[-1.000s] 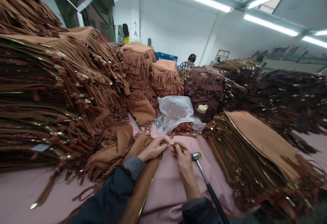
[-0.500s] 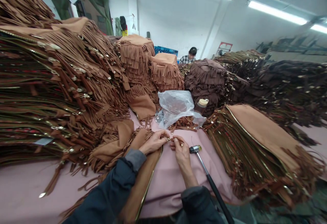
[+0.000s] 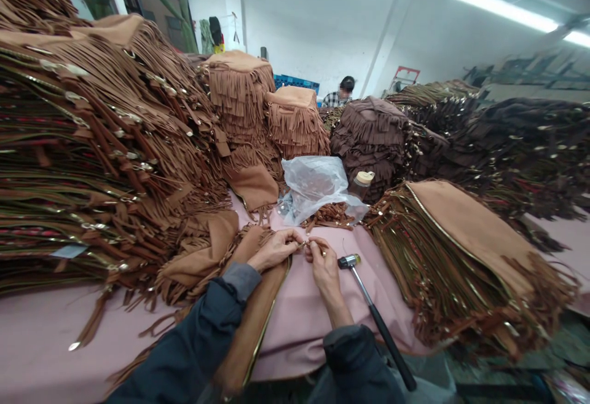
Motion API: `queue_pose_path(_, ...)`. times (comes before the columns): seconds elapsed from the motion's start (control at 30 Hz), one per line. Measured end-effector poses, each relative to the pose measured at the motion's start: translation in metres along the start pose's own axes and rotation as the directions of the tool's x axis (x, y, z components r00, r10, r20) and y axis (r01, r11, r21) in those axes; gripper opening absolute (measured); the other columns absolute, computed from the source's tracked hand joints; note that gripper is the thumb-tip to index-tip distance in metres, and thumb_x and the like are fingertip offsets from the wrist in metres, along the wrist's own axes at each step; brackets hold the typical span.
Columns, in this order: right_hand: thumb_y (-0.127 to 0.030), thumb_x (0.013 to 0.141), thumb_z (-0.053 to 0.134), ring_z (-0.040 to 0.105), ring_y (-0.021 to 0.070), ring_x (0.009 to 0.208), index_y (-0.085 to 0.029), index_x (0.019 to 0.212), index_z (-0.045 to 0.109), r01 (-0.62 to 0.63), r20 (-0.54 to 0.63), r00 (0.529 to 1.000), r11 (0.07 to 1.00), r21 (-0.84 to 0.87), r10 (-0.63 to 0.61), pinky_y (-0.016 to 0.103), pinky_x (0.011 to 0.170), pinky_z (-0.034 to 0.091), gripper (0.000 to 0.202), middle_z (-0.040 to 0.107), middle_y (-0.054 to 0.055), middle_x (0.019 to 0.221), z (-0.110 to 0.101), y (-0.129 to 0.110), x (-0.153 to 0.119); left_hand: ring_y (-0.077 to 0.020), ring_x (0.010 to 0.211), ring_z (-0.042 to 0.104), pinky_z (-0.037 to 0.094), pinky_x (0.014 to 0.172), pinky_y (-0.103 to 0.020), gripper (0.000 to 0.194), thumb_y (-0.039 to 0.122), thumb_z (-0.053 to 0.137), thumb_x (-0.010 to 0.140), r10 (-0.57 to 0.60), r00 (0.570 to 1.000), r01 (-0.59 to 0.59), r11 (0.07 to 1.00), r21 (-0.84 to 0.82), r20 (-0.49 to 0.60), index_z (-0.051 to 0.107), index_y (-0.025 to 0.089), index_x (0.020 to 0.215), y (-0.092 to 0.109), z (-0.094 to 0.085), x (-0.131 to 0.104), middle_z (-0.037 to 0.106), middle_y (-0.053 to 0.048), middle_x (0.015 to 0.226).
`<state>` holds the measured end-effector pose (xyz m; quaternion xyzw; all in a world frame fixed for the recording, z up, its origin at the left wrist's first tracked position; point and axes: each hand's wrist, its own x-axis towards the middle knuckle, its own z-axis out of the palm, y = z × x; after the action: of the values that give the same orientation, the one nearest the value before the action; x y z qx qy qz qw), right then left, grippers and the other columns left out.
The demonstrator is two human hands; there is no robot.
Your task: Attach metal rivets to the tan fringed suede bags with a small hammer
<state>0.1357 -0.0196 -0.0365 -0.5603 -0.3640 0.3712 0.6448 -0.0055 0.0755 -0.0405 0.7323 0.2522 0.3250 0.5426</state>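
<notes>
My left hand (image 3: 277, 249) is closed in a pinch on a small metal fitting (image 3: 303, 243) at the end of a brown fringed bag (image 3: 258, 318). Facing it, my right hand (image 3: 324, 264) pinches at the same spot, its fingertips close to those of the left. What exactly the right fingertips hold is too small to make out. The brown bag with a gold zip edge lies under my left forearm. Just right of my right hand, a hammer (image 3: 375, 315) with a black grip lies on the pink cloth (image 3: 299, 342).
Tall piles of brown fringed bags (image 3: 138, 115) fill the left. Behind my hands are a plastic bag (image 3: 316, 186), brown straps (image 3: 329, 214) and a lidded jar (image 3: 362, 184). Another bag stack (image 3: 470, 238) stands right. A person (image 3: 340, 92) is in the background.
The view has shifted slightly. My two hands have come closer together at the fingertips, and the right fingers are more tightly bunched at the fitting.
</notes>
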Motion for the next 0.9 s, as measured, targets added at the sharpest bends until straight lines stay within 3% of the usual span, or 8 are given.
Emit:
queue_pose_path(0.3, -0.054, 0.086, 0.058, 0.065, 0.0187, 0.075, -0.018, 0.105, 0.067, 0.03, 0.025, 0.999, 0.998, -0.05, -0.029, 0.031, 0.069, 0.054, 0.042, 0.07, 0.006, 0.086, -0.003, 0.005, 0.002, -0.0156, 0.09, 0.063, 0.05, 0.088, -0.03, 0.025, 0.01, 0.054, 0.075, -0.002, 1.0, 0.002, 1.0, -0.003, 0.002, 0.064, 0.015, 0.097, -0.004, 0.0, -0.001, 0.07, -0.005, 0.1)
queue_pose_path(0.53, -0.053, 0.087, 0.057, 0.066, 0.0196, 0.074, -0.017, 0.104, 0.065, -0.039, 0.022, 0.999, 0.999, -0.016, 0.04, 0.031, 0.066, 0.054, 0.04, 0.069, 0.006, 0.083, -0.005, 0.018, 0.008, -0.0159, 0.091, 0.063, 0.05, 0.089, -0.031, 0.025, 0.009, 0.053, 0.074, 0.011, 1.0, -0.011, 1.0, 0.009, 0.029, 0.063, 0.016, 0.096, 0.001, -0.001, -0.002, 0.068, -0.003, 0.094)
queue_pose_path(0.9, -0.05, 0.092, 0.053, 0.062, 0.0177, 0.074, -0.018, 0.107, 0.067, 0.06, 0.08, 0.996, 0.985, -0.16, -0.048, 0.03, 0.068, 0.052, 0.038, 0.068, 0.005, 0.086, -0.003, 0.004, -0.001, -0.0166, 0.093, 0.063, 0.05, 0.089, -0.03, 0.025, 0.014, 0.051, 0.081, 0.031, 0.998, -0.037, 0.994, 0.107, 0.061, 0.063, 0.016, 0.103, 0.008, 0.001, -0.005, 0.068, -0.004, 0.099)
